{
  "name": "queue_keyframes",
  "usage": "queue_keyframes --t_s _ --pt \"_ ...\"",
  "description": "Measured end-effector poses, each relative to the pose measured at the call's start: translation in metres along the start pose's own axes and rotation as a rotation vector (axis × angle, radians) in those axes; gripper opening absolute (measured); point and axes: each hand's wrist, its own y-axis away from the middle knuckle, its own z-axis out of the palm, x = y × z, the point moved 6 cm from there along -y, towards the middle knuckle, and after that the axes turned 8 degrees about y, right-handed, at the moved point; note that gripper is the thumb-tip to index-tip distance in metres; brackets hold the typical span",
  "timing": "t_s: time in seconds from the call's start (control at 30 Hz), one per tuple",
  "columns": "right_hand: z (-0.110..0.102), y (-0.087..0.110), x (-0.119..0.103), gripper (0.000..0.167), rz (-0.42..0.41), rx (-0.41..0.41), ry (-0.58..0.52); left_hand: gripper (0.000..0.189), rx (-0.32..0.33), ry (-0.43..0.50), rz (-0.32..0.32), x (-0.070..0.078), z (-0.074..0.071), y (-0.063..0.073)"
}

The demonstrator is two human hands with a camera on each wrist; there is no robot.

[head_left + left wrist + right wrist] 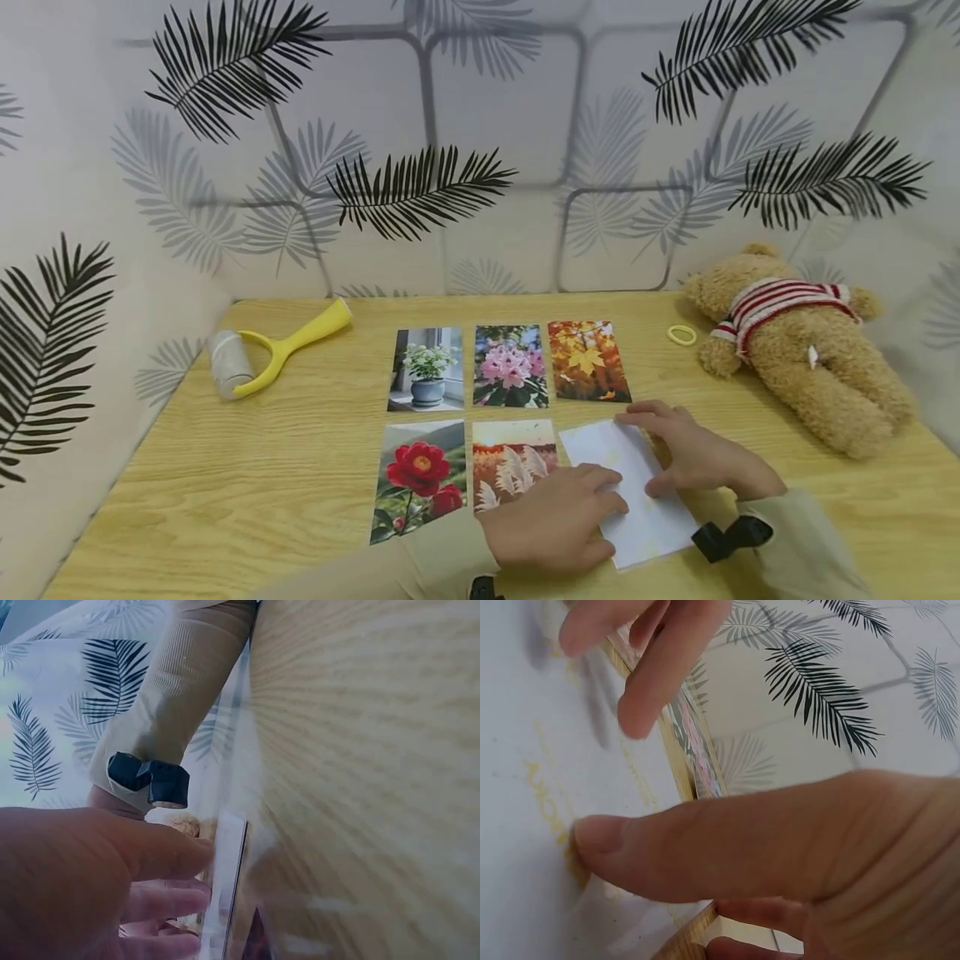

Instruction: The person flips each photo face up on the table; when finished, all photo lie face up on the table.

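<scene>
A white card point(652, 533) with faint yellow print lies on the table at the lower right of two rows of picture cards. My left hand point(555, 521) touches its left side with fingers extended. My right hand point(693, 458) is at its right side, the thumb point(604, 834) resting on the white face and the forefinger by the top corner. Beside it is a pampas grass card point(513, 450), partly covered by my left hand. A red flower card point(420, 471) lies further left. Above are a potted plant card point(426, 371), a pink flower card point(512, 367) and a maple leaf card point(588, 360).
A yellow-handled lint roller point(288, 346) lies at the back left of the wooden table point(247, 475). To the right are a small yellow ring point(681, 335) and a teddy bear point(802, 358) in a striped top. A leaf-patterned curtain point(495, 125) stands behind.
</scene>
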Motion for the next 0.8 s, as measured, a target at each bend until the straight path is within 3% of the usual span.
queue_keyframes --t_s 0.27,0.37,0.57,0.7,0.8 --pt "-0.003 0.001 0.003 0.076 -0.033 0.042 -0.032 0.035 0.003 -0.083 -0.048 -0.002 0.003 -0.012" --pt "-0.006 0.004 0.007 0.071 -0.026 0.050 -0.134 0.033 0.021 -0.096 -0.040 -0.001 0.003 -0.013" --pt "-0.010 0.009 0.015 0.064 -0.038 0.000 -0.447 0.032 0.074 -0.044 -0.007 -0.002 -0.001 -0.013" --pt "-0.008 0.011 0.020 0.055 -0.078 -0.066 -0.551 0.033 0.094 0.027 -0.006 -0.004 -0.001 -0.012" --pt "-0.005 0.014 0.022 0.049 -0.158 -0.154 -0.626 0.034 0.110 0.057 -0.006 -0.006 -0.001 -0.012"
